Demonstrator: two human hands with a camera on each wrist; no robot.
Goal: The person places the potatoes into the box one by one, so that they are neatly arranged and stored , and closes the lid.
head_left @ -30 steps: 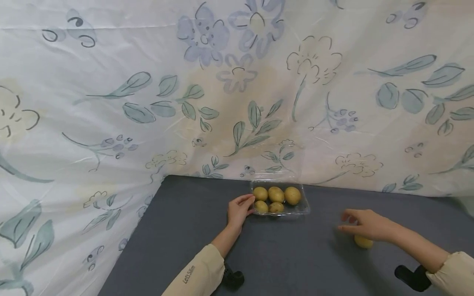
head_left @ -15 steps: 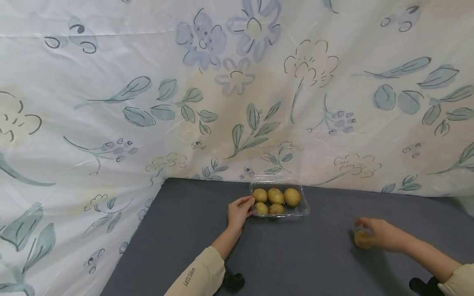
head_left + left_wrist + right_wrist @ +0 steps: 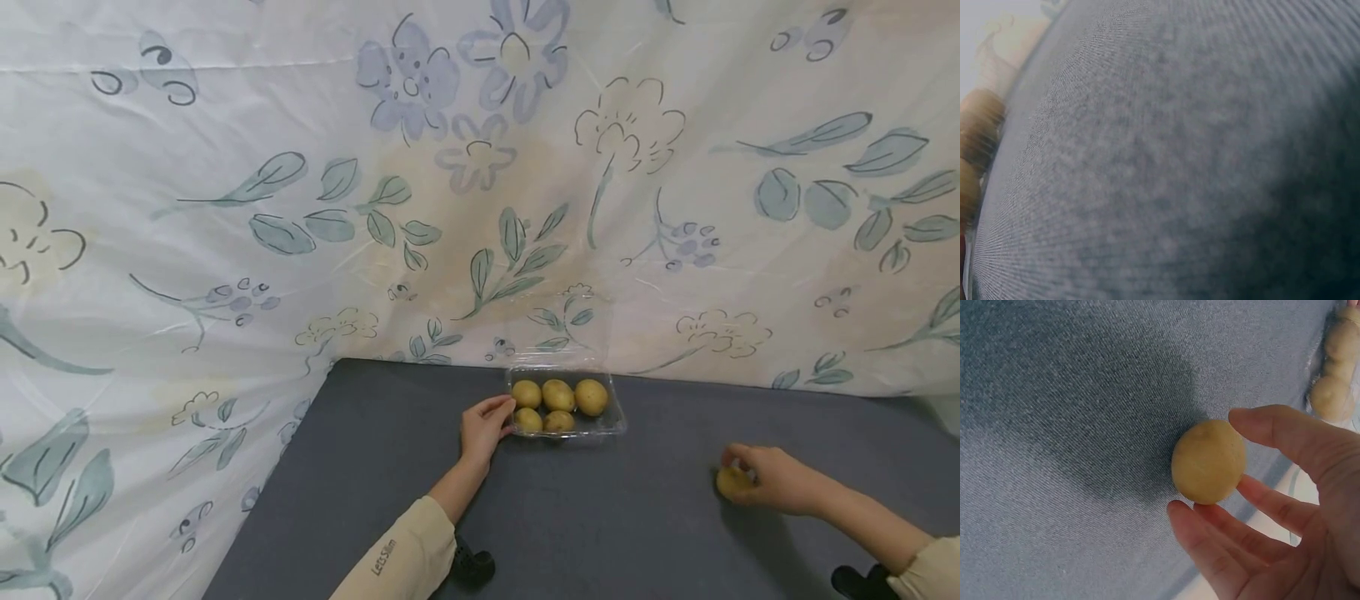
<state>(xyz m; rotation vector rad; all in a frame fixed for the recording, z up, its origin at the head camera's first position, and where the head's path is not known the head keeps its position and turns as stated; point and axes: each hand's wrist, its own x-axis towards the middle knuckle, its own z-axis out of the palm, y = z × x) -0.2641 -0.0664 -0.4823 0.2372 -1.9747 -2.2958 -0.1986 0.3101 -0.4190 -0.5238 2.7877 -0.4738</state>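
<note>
In the head view, a clear plastic clamshell box (image 3: 600,425) stands at the back of the table with several yellow potatoes (image 3: 557,395) in it. My left hand (image 3: 482,431) pinches the box's left edge between thumb and fingers. Out to the right, my right hand (image 3: 783,481) has its thumb and fingers curled round a single potato (image 3: 731,483). The right wrist view shows that potato (image 3: 1208,462) low over the grey cloth, with the thumb on one side and the fingertips on the other. Only a sliver of box and potatoes (image 3: 977,128) shows in the left wrist view.
A dark grey cloth (image 3: 360,467) covers the table. Behind it hangs a white floral curtain (image 3: 450,208), with the box's raised transparent lid (image 3: 558,325) in front. Black wrist mounts (image 3: 472,567) sit at both cuffs.
My right hand has moved slightly right and down onto the lone potato, and its fingers have closed round it. The left hand keeps its hold on the box edge.
</note>
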